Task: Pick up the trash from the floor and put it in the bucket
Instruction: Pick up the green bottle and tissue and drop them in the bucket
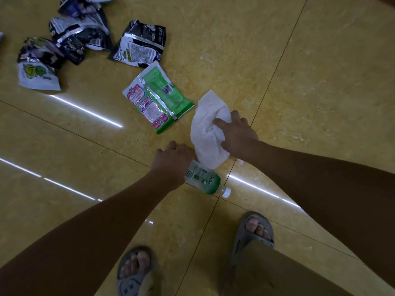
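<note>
With right hand (236,135) bunching tissue (206,127) and left hand (171,160) clasping bottle (203,180), guard against loosely held tissue slipping free.

Both arms are bare, the left forearm (96,227) and the right forearm (320,178) alike, out to the picture's edge. The feet wear grey, rubbery, open-toed slide sandals with one broad strap each. The left sandal (134,272) bears a moulded smiling face (its eyes look like small crosses); the right sandal (254,233) shows bare toes. An olive-khaki cloth trouser leg (277,272) covers the right leg.
</note>
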A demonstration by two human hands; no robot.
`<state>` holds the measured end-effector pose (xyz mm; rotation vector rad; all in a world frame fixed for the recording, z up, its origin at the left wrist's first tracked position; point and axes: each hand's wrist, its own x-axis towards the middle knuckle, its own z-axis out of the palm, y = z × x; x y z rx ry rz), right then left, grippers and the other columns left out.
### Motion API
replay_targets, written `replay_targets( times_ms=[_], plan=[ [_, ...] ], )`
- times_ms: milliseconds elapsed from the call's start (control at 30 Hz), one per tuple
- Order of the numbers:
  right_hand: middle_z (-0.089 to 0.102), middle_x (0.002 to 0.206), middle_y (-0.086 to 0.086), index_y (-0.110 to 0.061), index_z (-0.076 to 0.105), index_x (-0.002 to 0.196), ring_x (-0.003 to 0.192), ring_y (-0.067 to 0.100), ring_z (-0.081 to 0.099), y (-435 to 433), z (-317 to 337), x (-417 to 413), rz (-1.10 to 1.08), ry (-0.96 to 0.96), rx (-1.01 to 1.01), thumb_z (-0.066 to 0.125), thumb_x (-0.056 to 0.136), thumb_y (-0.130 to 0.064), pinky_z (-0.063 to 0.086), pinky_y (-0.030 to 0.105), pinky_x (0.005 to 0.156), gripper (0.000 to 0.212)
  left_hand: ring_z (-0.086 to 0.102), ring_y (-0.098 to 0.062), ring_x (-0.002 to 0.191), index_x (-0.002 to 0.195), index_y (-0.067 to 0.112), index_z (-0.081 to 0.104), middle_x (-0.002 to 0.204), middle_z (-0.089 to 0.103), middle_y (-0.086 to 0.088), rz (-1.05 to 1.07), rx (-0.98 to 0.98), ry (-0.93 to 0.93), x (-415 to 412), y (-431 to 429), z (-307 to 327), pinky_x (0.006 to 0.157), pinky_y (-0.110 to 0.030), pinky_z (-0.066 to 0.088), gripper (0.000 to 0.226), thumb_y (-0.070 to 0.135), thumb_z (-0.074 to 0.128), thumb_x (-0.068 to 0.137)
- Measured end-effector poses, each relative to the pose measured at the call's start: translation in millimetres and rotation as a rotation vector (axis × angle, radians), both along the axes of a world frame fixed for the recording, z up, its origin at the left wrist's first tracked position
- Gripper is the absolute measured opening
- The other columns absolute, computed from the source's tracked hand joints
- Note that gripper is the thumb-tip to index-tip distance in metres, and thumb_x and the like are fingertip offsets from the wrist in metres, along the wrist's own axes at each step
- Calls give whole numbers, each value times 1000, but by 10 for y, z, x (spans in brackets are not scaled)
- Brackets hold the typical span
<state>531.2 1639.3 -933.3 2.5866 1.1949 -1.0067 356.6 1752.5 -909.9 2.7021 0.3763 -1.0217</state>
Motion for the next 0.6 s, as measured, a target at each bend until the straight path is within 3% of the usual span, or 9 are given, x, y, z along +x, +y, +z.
replay_targets(
  times_ms=[100, 267, 367, 467, 600],
  plan=[
    [31, 136, 16, -24, 43, 137, 111, 38, 45, -25, 122, -16, -28, 20, 59, 55, 91, -15, 47, 39, 83, 49, 39, -25, 117, 130, 25, 42, 125, 44, -2, 5, 5, -9, -48, -3, 122, 78, -43, 50, 71, 36, 78, 70],
    [39, 128, 17, -17, 50, 127, 101, 33, 52, -84, 615, 22, -19, 50, 124, 49, 92, -12, 38, 31, 74, 36, 42, -23, 110, 126, 26, 44, 119, 44, -1, 93, -12, -35, -147, 116, 634, 69, -39, 48, 70, 43, 78, 67],
    [46, 118, 15, -12, 53, 123, 99, 33, 55, -38, 1052, 49, -42, 57, 124, 45, 94, -9, 39, 31, 74, 30, 43, -24, 110, 125, 27, 46, 118, 44, -2, 173, -10, -51, -157, 235, 1109, 70, -41, 50, 71, 47, 79, 66],
    [45, 101, 5, -12, 57, 107, 93, 31, 53, -13, 1553, 84, -87, 93, 208, 46, 87, -7, 33, 28, 68, 22, 42, -25, 112, 126, 26, 46, 119, 44, -2, 223, 6, -75, -141, 334, 1680, 74, -42, 51, 73, 48, 80, 65],
    [45, 98, 3, -13, 60, 101, 90, 27, 52, 151, 2342, 148, -13, 53, 248, 48, 82, -1, 34, 27, 68, 25, 42, -24, 113, 125, 26, 46, 118, 43, 0, 266, 35, -117, -152, 475, 2527, 74, -41, 52, 73, 49, 79, 65]
  ],
)
